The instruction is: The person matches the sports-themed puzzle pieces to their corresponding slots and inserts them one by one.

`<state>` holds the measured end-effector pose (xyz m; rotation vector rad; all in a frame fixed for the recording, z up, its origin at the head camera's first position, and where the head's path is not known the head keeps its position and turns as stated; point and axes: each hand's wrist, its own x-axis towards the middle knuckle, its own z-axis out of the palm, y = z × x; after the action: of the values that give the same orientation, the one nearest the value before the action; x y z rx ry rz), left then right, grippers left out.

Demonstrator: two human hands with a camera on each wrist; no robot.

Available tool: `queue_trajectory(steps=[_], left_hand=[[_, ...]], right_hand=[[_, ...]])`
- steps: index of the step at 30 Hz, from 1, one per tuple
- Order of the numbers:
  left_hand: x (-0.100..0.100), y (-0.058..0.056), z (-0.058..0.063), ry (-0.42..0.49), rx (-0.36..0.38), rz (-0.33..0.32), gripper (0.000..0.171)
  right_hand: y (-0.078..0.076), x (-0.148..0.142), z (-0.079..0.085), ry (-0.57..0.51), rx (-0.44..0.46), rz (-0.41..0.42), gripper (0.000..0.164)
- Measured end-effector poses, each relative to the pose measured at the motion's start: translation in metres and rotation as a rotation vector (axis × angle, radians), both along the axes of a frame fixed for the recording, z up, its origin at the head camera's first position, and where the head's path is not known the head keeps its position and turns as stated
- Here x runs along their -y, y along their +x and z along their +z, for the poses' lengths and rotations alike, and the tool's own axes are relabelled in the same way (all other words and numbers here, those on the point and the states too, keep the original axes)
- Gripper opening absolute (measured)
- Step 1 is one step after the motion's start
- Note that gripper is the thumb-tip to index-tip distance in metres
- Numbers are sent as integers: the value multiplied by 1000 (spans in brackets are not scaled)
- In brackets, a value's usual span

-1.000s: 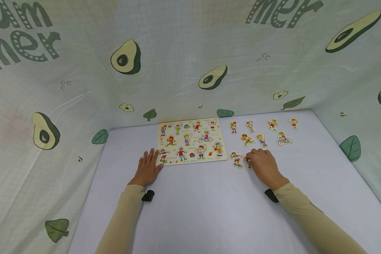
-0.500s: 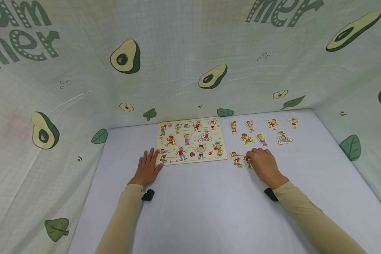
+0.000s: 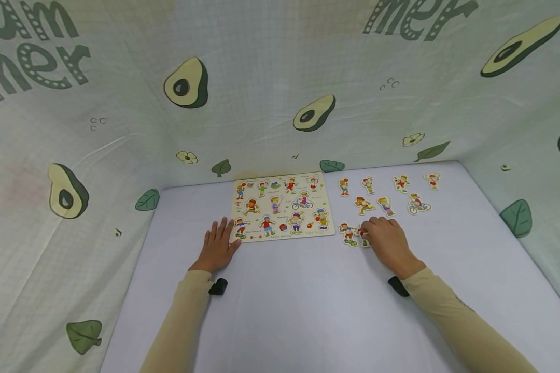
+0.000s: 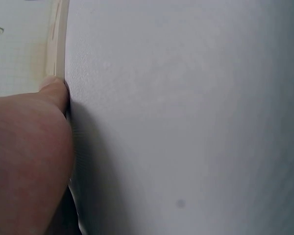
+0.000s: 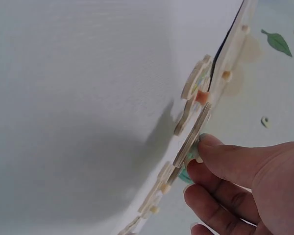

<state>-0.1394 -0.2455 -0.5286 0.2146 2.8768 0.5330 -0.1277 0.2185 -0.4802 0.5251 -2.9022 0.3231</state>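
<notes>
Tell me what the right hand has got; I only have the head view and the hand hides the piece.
Observer: In the right wrist view the right hand pinches a flat wooden puzzle piece, its edge tilted up off the table.
Operator: Report any knob on it.
Observer: A small green peg shows under the fingertips.
Operator: Now check the left hand against the board.
Observer: In the left wrist view the left hand lies flat, its thumb tip touching the edge of the puzzle board.
</notes>
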Motion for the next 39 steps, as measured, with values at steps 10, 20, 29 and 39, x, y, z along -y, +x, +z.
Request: queue_trajectory(steps=[10, 20, 29, 39], left_hand=[[0, 0, -1, 5, -3, 1, 75], [2, 0, -1, 8, 4, -1, 74], [3, -2, -1, 20, 12, -15, 73], [1, -1, 1, 28, 24, -5, 73]], right_hand=[[-4, 11, 8, -25, -28, 25, 19], [-13, 38, 16, -47, -52, 67, 22], [-26, 72, 17, -76, -83, 135, 19], [-35, 111, 14, -107, -47, 171, 16]])
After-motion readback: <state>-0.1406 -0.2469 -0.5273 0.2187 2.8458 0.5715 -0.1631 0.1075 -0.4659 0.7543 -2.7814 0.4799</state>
